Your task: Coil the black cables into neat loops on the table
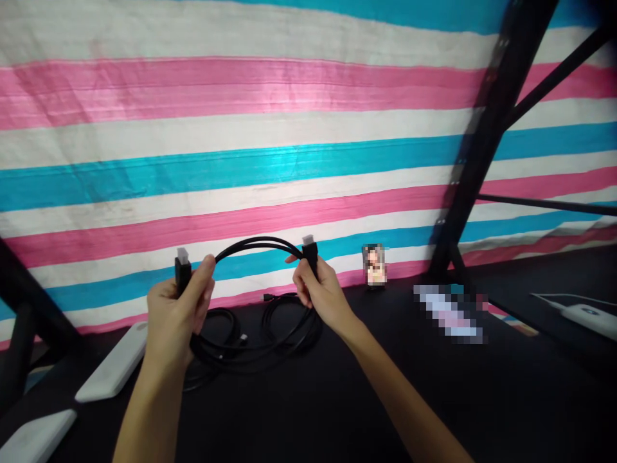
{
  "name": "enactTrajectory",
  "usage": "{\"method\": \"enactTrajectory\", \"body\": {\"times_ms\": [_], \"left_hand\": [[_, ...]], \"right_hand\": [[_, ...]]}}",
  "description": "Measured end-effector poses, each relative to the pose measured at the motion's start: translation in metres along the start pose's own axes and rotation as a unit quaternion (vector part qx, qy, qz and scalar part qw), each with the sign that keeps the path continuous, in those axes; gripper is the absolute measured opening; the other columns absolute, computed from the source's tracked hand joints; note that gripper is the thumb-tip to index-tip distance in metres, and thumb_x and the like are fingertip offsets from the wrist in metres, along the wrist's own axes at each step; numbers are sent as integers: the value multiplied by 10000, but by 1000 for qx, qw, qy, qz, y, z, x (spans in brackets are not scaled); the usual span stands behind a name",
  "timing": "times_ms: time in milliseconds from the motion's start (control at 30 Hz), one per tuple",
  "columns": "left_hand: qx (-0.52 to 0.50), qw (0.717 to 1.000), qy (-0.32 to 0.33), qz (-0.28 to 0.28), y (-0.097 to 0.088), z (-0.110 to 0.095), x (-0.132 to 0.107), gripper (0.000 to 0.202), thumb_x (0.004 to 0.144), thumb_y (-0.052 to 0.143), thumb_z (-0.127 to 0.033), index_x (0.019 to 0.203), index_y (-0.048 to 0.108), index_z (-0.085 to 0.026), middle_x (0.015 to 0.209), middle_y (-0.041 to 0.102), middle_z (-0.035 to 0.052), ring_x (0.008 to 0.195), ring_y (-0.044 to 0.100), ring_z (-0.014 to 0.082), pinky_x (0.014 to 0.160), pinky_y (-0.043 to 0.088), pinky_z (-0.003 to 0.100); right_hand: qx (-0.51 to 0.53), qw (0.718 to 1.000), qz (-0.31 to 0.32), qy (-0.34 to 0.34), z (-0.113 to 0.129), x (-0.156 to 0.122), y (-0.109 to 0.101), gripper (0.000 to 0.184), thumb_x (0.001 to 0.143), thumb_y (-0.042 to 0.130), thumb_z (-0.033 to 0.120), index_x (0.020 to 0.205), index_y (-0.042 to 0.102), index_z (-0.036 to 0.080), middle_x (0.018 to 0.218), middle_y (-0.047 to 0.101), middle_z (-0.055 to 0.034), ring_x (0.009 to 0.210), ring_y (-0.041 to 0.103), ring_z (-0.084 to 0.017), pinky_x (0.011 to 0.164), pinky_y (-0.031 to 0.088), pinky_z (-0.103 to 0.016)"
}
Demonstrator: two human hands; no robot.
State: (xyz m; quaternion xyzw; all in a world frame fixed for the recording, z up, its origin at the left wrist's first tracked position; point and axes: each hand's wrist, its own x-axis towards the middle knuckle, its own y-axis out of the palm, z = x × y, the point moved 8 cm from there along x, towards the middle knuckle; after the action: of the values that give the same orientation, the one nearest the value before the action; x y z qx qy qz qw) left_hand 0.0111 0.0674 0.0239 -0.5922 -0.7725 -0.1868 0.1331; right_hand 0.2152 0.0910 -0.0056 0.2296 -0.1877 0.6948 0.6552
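A black cable (260,241) with capped rectangular plugs, which look like HDMI ends, is held up in front of me. My left hand (180,305) is closed around one end, its plug (182,273) pointing up with a clear cap on the tip. My right hand (324,289) is closed on the other end, its plug (310,253) also upright and capped. Between the hands the cable arches up in a few strands, and more loops hang below. Behind them, other coiled black cables (222,315) lie on the black table (299,418).
White flat boxy devices (113,363) lie at the left. A small upright card or screen (375,265), blurred out, stands at the back. A blurred packet (448,312) and a white power strip (590,318) lie right. Black metal posts (475,161) frame a striped tarp (241,161).
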Motion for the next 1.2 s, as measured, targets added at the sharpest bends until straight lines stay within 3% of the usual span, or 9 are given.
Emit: {"method": "enactTrajectory", "body": {"times_ms": [133,233,400,600,767,833,933,1067,1200], "left_hand": [[-27,996,-14,81,17,11,4,496,788,539,-542,475,392,-186,294,266,-69,274,225,46,311,138,203],[-32,986,-62,154,28,26,7,500,783,479,-616,522,419,-194,285,278,-70,275,282,65,335,230,198],[-13,978,-150,147,15,52,22,567,742,453,-684,843,575,-140,555,632,38,523,605,166,538,449,257],[7,970,-145,193,11,56,25,657,793,337,-684,1029,566,-116,591,661,67,588,629,195,648,458,318],[61,960,-119,247,47,51,-1,591,819,322,-653,1027,573,-160,640,670,53,709,609,207,734,415,343],[23,945,-133,297,71,50,-17,568,815,365,-641,1095,549,-183,747,694,62,816,612,208,773,402,329],[-52,906,-184,377,98,51,-38,618,809,399,-635,1203,488,-167,781,686,66,717,614,178,694,397,291],[-178,877,-216,391,105,44,-39,596,835,399,-597,1183,506,-125,823,668,87,609,562,132,598,345,254],[-266,890,-170,328,93,34,-23,497,859,392,-541,1029,600,-123,906,665,101,797,591,179,761,371,277]], "right_hand": [[-75,993,-93,-2,6,-1,-18,333,801,564,521,793,561,188,552,328,70,429,303,-64,400,270,-211],[-85,991,-105,24,5,4,-29,352,761,596,533,763,555,183,508,303,79,402,274,-63,374,240,-213],[-44,981,-162,95,0,9,-63,409,650,682,551,780,529,195,440,230,114,343,205,-50,327,141,-194],[-31,987,-135,78,18,11,-89,427,669,648,614,718,523,209,446,188,113,340,139,-35,346,77,-193],[-196,977,-61,49,28,7,-72,322,643,689,502,654,623,187,417,322,56,371,285,-81,366,202,-227],[-263,963,-34,45,28,6,-62,279,615,709,449,645,666,175,458,434,18,425,377,-110,403,272,-241],[-292,955,-21,44,26,8,-56,279,603,711,438,646,695,164,524,536,-12,484,454,-140,449,334,-255],[-258,952,-161,16,34,9,-82,289,572,731,419,674,695,151,537,558,-8,500,478,-143,454,354,-251],[-122,941,-314,12,32,0,-103,325,584,758,422,718,650,147,437,392,68,382,321,-66,355,236,-204]]}}
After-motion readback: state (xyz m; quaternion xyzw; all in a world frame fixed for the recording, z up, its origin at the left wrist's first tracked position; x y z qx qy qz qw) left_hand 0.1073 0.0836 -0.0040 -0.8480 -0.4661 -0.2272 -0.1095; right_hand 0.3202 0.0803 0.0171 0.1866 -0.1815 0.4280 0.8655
